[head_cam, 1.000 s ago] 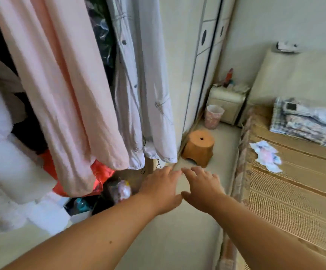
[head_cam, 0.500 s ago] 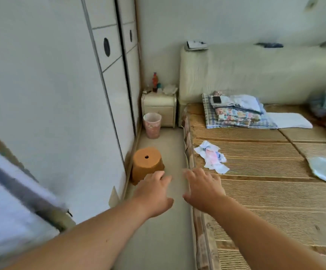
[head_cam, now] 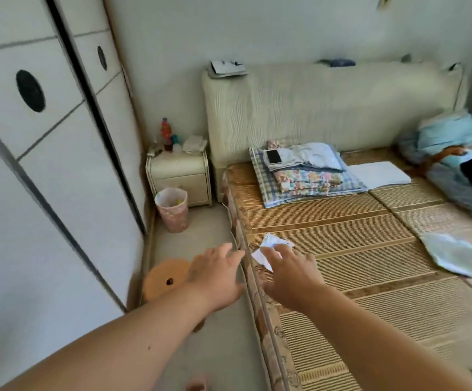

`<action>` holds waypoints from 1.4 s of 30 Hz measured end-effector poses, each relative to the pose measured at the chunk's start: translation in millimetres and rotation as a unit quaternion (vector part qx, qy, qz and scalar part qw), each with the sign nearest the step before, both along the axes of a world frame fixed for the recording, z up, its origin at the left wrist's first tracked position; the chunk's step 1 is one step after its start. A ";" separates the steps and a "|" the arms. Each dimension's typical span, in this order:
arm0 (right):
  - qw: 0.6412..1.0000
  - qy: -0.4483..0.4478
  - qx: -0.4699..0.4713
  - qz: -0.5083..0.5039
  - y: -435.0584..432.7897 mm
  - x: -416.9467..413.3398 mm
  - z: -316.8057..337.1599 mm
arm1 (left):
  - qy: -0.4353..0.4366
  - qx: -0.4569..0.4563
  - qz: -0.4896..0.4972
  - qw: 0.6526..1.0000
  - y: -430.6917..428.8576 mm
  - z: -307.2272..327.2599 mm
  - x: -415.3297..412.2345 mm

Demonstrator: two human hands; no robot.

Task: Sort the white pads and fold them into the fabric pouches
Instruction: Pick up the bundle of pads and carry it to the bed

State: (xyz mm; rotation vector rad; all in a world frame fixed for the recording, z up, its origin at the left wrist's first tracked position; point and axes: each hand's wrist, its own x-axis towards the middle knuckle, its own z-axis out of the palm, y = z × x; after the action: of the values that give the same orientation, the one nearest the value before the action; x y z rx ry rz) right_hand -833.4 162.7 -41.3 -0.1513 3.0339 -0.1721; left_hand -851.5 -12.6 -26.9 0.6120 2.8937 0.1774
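A small crumpled white and pink cloth piece [head_cam: 268, 245] lies on the woven bed mat [head_cam: 356, 249] near the bed's left edge. My right hand [head_cam: 289, 273] hovers over its near side with fingers spread, partly hiding it. My left hand [head_cam: 218, 273] is open beside the bed edge, above the floor, holding nothing. A pale blue and white pad [head_cam: 452, 253] lies flat further right on the mat. A flat white folded sheet [head_cam: 378, 174] rests near the headboard.
Folded patterned bedding with a phone on top [head_cam: 302, 173] sits at the head of the bed. A crumpled blue blanket [head_cam: 449, 142] is at the far right. On the floor stand an orange stool [head_cam: 167, 277], a pink bin [head_cam: 172, 208] and a nightstand [head_cam: 180, 173]. Wardrobe doors [head_cam: 46, 165] fill the left.
The view has swung from the open wardrobe to the bed. Both hands moved forward and right, and my right hand now reaches over the crumpled cloth on the mat.
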 end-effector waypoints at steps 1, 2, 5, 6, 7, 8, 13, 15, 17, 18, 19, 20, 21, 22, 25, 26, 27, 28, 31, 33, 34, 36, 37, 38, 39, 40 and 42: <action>1.000 0.002 0.004 -0.012 2.1 -20.0 -3.3 | 0.008 -0.006 -0.022 1.000 2.9 -2.1 -26.4; 1.000 0.000 0.009 -0.022 3.5 -35.6 -5.8 | 0.013 -0.012 -0.038 0.999 4.9 -4.2 -47.2; 0.997 0.002 0.002 -0.082 12.5 -90.8 -13.4 | 0.016 -0.019 -0.083 0.996 11.6 -9.0 -123.9; 0.995 -0.001 -0.003 -0.104 14.7 -108.3 -13.3 | 0.015 -0.022 -0.102 0.994 14.0 -8.6 -147.5; 0.993 -0.005 -0.004 -0.122 16.1 -120.9 -12.5 | 0.013 -0.029 -0.119 0.992 16.6 -7.9 -166.4; 0.990 -0.004 -0.006 -0.139 18.8 -135.5 -13.7 | 0.011 -0.034 -0.134 0.990 21.4 -8.2 -188.1; 0.976 -0.012 -0.022 -0.214 39.2 -183.6 -23.8 | -0.008 -0.043 -0.194 0.980 56.0 -20.9 -267.2; 0.970 -0.017 -0.021 -0.243 55.4 -201.6 -30.2 | -0.015 -0.047 -0.222 0.974 79.8 -30.2 -292.4; 0.965 -0.019 -0.014 -0.260 73.6 -221.1 -33.3 | -0.023 -0.048 -0.242 0.969 104.2 -37.3 -314.6; 0.965 -0.021 -0.006 -0.262 82.9 -232.3 -35.2 | -0.025 -0.049 -0.253 0.966 115.8 -40.0 -325.8; 0.964 -0.023 0.000 -0.265 92.1 -243.8 -37.4 | -0.025 -0.049 -0.263 0.963 126.4 -42.0 -337.3; 0.962 -0.023 0.002 -0.271 101.6 -255.9 -37.6 | -0.022 -0.046 -0.274 0.960 137.8 -41.8 -350.1; 0.961 -0.024 0.002 -0.276 110.3 -267.8 -36.0 | -0.020 -0.040 -0.282 0.958 148.3 -40.3 -363.2; 0.960 -0.025 0.000 -0.280 116.8 -277.7 -34.3 | -0.018 -0.035 -0.287 0.957 157.1 -38.2 -374.3; 0.956 -0.020 -0.005 -0.293 137.4 -306.8 -29.5 | -0.011 -0.030 -0.304 0.952 184.8 -34.0 -408.4; 0.953 -0.019 -0.007 -0.302 143.7 -312.8 -27.4 | -0.014 -0.028 -0.311 0.950 194.0 -33.8 -416.7; 0.951 -0.020 -0.007 -0.309 148.6 -316.4 -26.2 | -0.020 -0.027 -0.320 0.947 201.1 -34.2 -422.1; 0.948 -0.021 -0.006 -0.318 155.0 -319.2 -25.8 | -0.025 -0.028 -0.334 0.942 210.6 -35.0 -427.7; 0.930 -0.018 -0.021 -0.367 173.4 -323.9 -26.2 | -0.024 -0.031 -0.382 0.923 242.6 -38.9 -443.0; 0.914 -0.012 -0.022 -0.405 183.5 -327.0 -28.0 | -0.024 -0.026 -0.416 0.909 264.3 -41.0 -454.8; 0.904 -0.010 -0.020 -0.427 188.3 -328.5 -30.6 | -0.021 -0.028 -0.440 0.897 275.4 -42.1 -459.6; 0.879 0.000 -0.027 -0.476 196.6 -332.5 -37.3 | -0.018 -0.025 -0.489 0.872 297.9 -45.0 -469.6; 0.868 0.004 -0.030 -0.495 199.1 -334.5 -40.7 | -0.018 -0.019 -0.502 0.865 305.1 -46.4 -473.6; 0.855 0.007 -0.029 -0.518 200.9 -338.2 -45.2 | -0.019 -0.014 -0.519 0.854 312.9 -49.6 -480.3; 0.842 0.006 -0.027 -0.539 201.3 -343.0 -49.9 | -0.019 -0.013 -0.538 0.843 318.1 -53.4 -487.8; 0.828 0.003 -0.029 -0.560 200.2 -349.5 -55.1 | -0.020 -0.016 -0.557 0.830 322.3 -57.0 -498.0; 0.797 0.015 -0.037 -0.603 194.5 -359.2 -67.0 | -0.023 -0.007 -0.585 0.811 331.4 -63.3 -519.3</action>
State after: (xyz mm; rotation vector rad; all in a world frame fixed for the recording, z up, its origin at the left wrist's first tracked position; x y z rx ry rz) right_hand -1192.6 357.2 -108.3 1.7680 2.6015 -0.3502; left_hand -1370.8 318.8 -90.2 2.1317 1.9354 -0.0179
